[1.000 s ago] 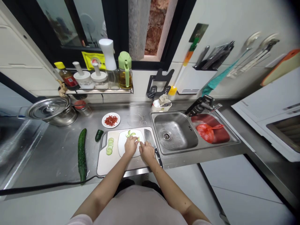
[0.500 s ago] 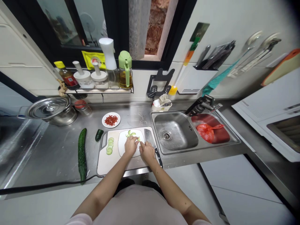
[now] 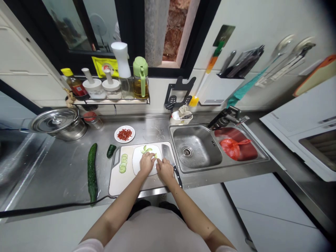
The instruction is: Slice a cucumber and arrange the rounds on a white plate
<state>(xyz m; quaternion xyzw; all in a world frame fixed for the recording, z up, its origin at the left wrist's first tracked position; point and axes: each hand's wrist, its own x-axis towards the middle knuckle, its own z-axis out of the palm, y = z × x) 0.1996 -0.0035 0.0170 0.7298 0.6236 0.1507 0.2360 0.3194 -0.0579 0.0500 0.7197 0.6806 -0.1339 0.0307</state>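
My left hand (image 3: 147, 163) is over a white plate (image 3: 135, 164) on the cutting board (image 3: 118, 183), its fingers pinched on a pale green cucumber slice (image 3: 155, 155). Close on its right, my right hand (image 3: 165, 169) is closed, with its fingertips at the same slice; how firmly it grips is hard to see. Curved cucumber slices (image 3: 147, 149) lie at the plate's far edge. A row of overlapping cucumber slices (image 3: 123, 163) rests on the board's left part. Along the board's right edge lies a kitchen knife (image 3: 166, 151), partly hidden by my right hand.
Left of the board lie a whole cucumber (image 3: 92, 171) and a cut cucumber end (image 3: 111, 151). Behind is a dish of red bits (image 3: 124, 134). A lidded pot (image 3: 63, 124) stands far left. On the right is a double sink (image 3: 196, 145) with a red bag (image 3: 231, 148) inside.
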